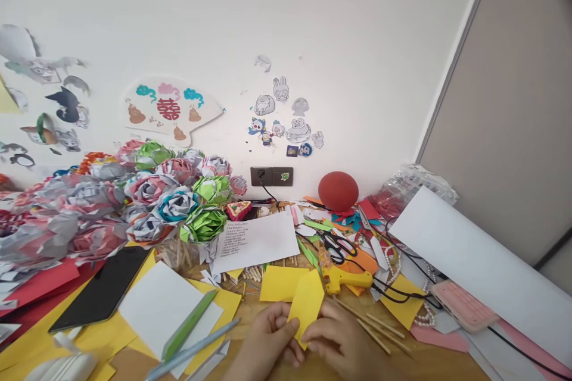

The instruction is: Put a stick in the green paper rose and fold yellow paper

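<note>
A folded piece of yellow paper [308, 300], narrow with a pointed top, is held upright between both hands at the table's front. My left hand [272, 336] pinches its left edge, thumb in front and fingers behind. My right hand [337, 336] closes on its right lower edge. Just behind lies a flat yellow sheet [280, 283]. A yellow hot glue gun [347, 280] rests right of the paper, close to my right hand. Several thin wooden sticks [375, 330] lie beyond that hand's right side.
Many folded paper flowers [176, 205] crowd the left. A black tablet [102, 287], white paper [165, 303] and green cutter [187, 324] lie in front of them. Scissors [338, 247], a red balloon [338, 190], cables, paper scraps and a pink power bank [465, 305] fill the right.
</note>
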The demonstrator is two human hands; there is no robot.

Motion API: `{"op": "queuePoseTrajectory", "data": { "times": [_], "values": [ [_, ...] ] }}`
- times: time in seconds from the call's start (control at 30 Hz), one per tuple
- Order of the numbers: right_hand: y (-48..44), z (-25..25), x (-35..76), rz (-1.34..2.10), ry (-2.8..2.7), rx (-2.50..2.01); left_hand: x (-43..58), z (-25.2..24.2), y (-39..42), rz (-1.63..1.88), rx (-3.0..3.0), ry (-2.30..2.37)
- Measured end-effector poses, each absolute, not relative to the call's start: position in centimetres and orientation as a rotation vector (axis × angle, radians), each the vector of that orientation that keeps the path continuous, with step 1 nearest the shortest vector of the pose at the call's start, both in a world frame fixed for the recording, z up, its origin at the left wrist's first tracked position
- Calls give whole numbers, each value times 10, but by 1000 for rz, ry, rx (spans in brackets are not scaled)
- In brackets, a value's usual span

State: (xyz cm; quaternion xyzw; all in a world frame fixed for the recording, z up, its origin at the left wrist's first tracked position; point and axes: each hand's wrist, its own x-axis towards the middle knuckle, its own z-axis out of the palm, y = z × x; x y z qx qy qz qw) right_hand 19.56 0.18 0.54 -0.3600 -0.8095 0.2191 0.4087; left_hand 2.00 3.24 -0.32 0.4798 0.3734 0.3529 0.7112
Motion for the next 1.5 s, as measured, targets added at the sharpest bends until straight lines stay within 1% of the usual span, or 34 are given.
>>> {"op": "queuePoseTrajectory", "data": {
  "times": [0.1, 0.33, 0.43, 0.67, 0.87, 1.03, 1.5],
  "values": [
    [-1, 6, 194, 514, -2011, -957, 20, -1, 32, 779, 1049, 823],
    [4, -8, 186, 811, -1594, -1192, 22, 6, 27, 761, 1028, 802],
    [4, -11, 185, 858, -1500, -1225, 21, 5, 25, 756, 1007, 794],
    [1, -9, 181, 743, -1467, -1323, 22, 3, 25, 719, 1014, 806],
    [3, -11, 179, 697, -1477, -1298, 25, 5, 25, 702, 1091, 758],
    [3, -11, 177, 662, -1504, -1292, 26, 11, 23, 664, 1092, 809],
    [1, -12, 174, 702, -1530, -1263, 28, 9, 21, 636, 1131, 898]
  ]
}}
